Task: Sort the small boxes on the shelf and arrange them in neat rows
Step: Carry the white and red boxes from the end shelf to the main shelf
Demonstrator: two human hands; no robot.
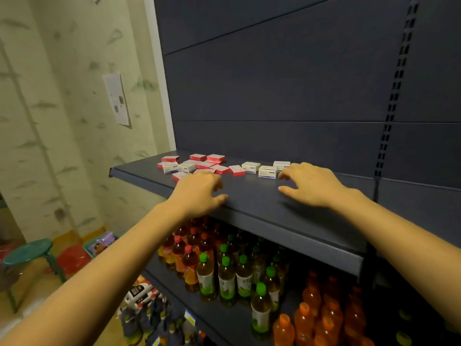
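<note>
Just beyond the left hand [199, 191], on the dark shelf [252, 198], lies a loose scatter of small red boxes [215, 158], turned every which way and some overlapping, with two pale boxes [185, 167] mixed in among them. That hand rests near the front of the shelf with its fingers loosely curled and nothing in its grasp, the thumb lying by the front edge. Its knuckles hide part of the nearest red box, so I can see only a corner on its far left side. Ahead of the right hand [311, 183] three white boxes [268, 171] stand flat and apart from one another. This hand is relaxed too, fingers spread and gripping nothing, its fingertips just beside the nearest white box. Whether they touch it I cannot tell. The printing on all the boxes is too small to read. Below both hands a lower shelf [224, 318] holds upright drinks in groups: red-capped bottles [188, 258] under the left hand, green-capped bottles [225, 273] between the two hands, and orange bottles [329, 315] under the right forearm, which cuts across the last of them. Lower still, dark packets are blurred beyond telling. Off to the left hand's far side stands a green stool [27, 250], and a sheet of paper [116, 98] hangs on the wall.
</note>
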